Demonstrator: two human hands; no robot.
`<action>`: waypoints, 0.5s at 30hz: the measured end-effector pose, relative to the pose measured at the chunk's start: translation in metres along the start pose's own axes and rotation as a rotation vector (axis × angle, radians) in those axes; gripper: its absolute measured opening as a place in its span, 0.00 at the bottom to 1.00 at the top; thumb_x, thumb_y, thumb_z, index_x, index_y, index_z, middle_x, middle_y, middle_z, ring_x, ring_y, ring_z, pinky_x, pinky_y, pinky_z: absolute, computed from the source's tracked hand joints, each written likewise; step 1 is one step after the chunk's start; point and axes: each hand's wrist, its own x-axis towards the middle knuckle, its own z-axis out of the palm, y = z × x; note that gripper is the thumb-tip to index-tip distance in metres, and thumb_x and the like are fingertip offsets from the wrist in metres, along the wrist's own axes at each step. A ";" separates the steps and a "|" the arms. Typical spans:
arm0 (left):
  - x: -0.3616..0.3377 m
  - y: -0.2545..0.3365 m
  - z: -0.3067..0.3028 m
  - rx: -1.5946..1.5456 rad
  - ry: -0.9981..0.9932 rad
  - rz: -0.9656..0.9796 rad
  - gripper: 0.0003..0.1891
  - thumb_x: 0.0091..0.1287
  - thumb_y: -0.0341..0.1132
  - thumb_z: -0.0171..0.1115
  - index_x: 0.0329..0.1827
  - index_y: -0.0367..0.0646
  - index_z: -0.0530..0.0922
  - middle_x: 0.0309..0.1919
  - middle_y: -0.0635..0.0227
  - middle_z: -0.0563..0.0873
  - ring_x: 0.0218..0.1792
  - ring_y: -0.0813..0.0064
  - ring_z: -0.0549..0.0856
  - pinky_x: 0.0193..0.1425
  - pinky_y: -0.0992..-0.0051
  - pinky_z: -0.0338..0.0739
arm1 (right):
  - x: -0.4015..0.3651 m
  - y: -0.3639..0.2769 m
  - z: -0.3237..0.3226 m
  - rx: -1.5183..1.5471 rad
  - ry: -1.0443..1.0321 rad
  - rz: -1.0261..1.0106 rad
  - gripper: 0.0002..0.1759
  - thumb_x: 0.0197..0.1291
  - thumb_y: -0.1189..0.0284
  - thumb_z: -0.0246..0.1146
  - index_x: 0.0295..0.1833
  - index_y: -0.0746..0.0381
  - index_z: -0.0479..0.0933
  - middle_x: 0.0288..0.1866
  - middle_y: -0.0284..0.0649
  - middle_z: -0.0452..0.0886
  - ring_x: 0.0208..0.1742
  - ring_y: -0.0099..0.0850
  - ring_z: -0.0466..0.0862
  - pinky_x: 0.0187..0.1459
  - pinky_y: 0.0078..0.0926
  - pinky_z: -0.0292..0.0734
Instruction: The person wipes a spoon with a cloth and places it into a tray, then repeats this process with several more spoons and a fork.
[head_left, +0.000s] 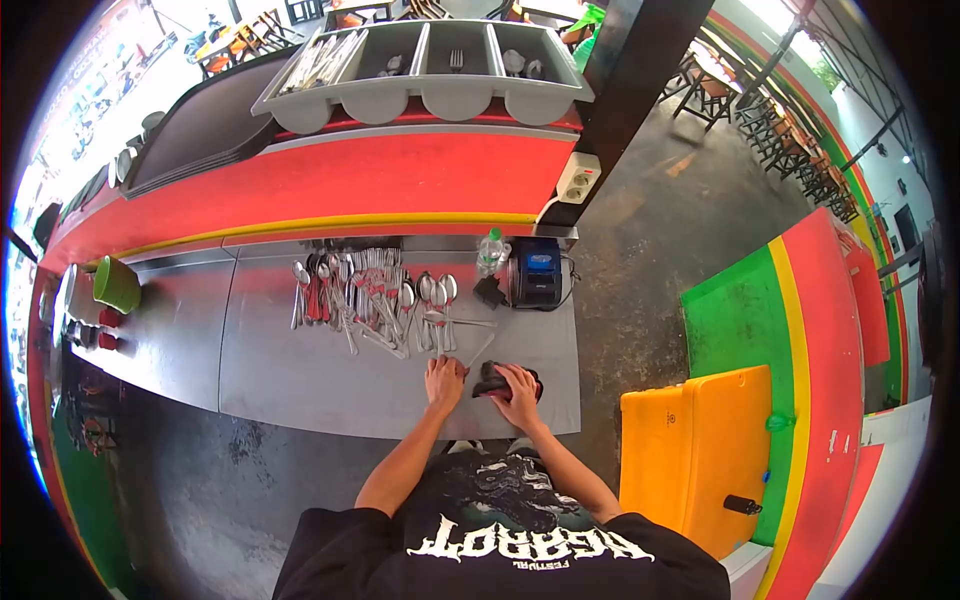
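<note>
My left hand (446, 380) is closed at the front of the metal counter, round the lower end of a thin piece of cutlery (481, 350) that slants up to the right; its type is too small to tell. Close by on the right, my right hand (517, 393) has its fingers wrapped over a dark bundle (490, 383), perhaps cloth. Beyond my hands lie several spoons (438, 291) side by side, with more cutlery crosswise below them. Left of these spreads a pile of forks and other cutlery (375, 285), some with red handles.
Behind the cutlery stand a clear bottle (491, 252) and a black device (536, 274). A grey cutlery tray (425, 85) and dark trays (205, 125) rest on the red ledge above. A green container (117, 285) is at the far left, an orange box (695, 455) at the right.
</note>
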 end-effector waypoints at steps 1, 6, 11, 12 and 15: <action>-0.004 0.000 -0.005 -0.005 -0.033 0.002 0.08 0.62 0.41 0.65 0.35 0.46 0.81 0.42 0.65 0.82 0.51 0.59 0.77 0.53 0.60 0.72 | 0.002 0.000 -0.001 -0.036 0.084 -0.014 0.36 0.47 0.71 0.75 0.65 0.54 0.73 0.59 0.40 0.78 0.64 0.40 0.75 0.67 0.41 0.64; -0.021 -0.017 -0.018 -0.113 -0.222 0.013 0.08 0.66 0.41 0.63 0.38 0.47 0.81 0.40 0.63 0.85 0.49 0.59 0.83 0.52 0.58 0.75 | 0.011 -0.020 -0.020 0.668 0.206 0.258 0.30 0.54 0.77 0.70 0.64 0.62 0.71 0.49 0.41 0.82 0.49 0.28 0.83 0.53 0.26 0.78; -0.032 0.004 -0.079 -0.367 -0.495 -0.093 0.07 0.66 0.38 0.63 0.40 0.44 0.80 0.31 0.62 0.88 0.37 0.58 0.87 0.44 0.60 0.79 | -0.001 -0.032 -0.046 0.618 0.028 0.156 0.33 0.51 0.78 0.70 0.65 0.62 0.70 0.51 0.39 0.82 0.50 0.26 0.82 0.54 0.24 0.77; -0.033 0.004 -0.086 -0.416 -0.496 -0.028 0.07 0.66 0.37 0.63 0.41 0.44 0.80 0.29 0.63 0.88 0.35 0.58 0.87 0.42 0.61 0.80 | -0.002 -0.037 -0.052 0.544 -0.042 0.113 0.34 0.50 0.78 0.71 0.65 0.62 0.70 0.51 0.39 0.82 0.50 0.27 0.82 0.54 0.24 0.77; -0.032 0.008 -0.096 -0.376 -0.472 0.194 0.06 0.65 0.33 0.63 0.42 0.43 0.81 0.31 0.62 0.88 0.35 0.57 0.87 0.43 0.63 0.79 | 0.009 -0.051 -0.057 0.397 -0.175 -0.137 0.34 0.48 0.77 0.72 0.63 0.62 0.72 0.52 0.38 0.81 0.48 0.26 0.82 0.54 0.23 0.76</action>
